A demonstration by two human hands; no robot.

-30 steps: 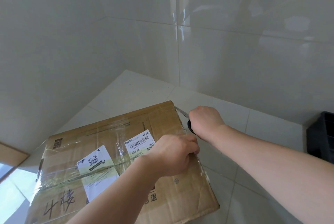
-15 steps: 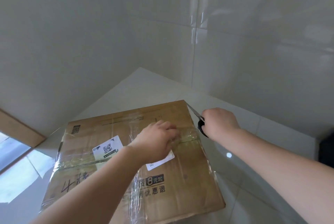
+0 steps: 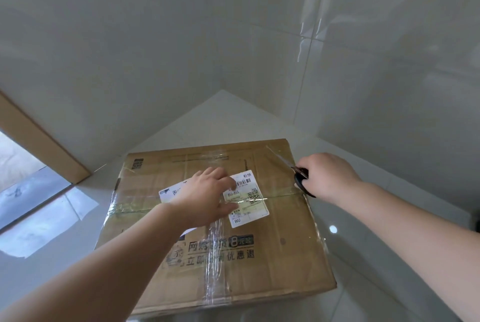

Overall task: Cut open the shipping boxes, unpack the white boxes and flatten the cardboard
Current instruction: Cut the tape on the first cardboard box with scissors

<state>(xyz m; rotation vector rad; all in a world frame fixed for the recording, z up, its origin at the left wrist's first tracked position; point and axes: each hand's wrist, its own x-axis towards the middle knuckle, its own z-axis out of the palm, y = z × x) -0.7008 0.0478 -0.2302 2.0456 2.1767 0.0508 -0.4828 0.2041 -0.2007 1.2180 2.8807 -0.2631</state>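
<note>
Head view: shipping box [image 3: 259,256] sitting on the floor [image 3: 389,256] in the wall corner | we are pressing our flat left hand [image 3: 207,195] on top, right hand [image 3: 328,175] gripping scissors [image 3: 298,176] at its right edge | stiff cardboard, slick tape; steadying from the top seems wise.

A brown cardboard shipping box [image 3: 272,256], sealed with clear tape [image 3: 215,264], was seen lying flat on a glossy tiled floor [image 3: 389,256] near the corner of two pale tiled walls. The left hand [image 3: 205,197] was laid flat on the box top, partly covering white shipping labels [image 3: 249,202]. Black-handled scissors [image 3: 293,168] were gripped by the right hand [image 3: 327,176] at the box's far right edge, the blades pointing toward its far right corner.
</note>
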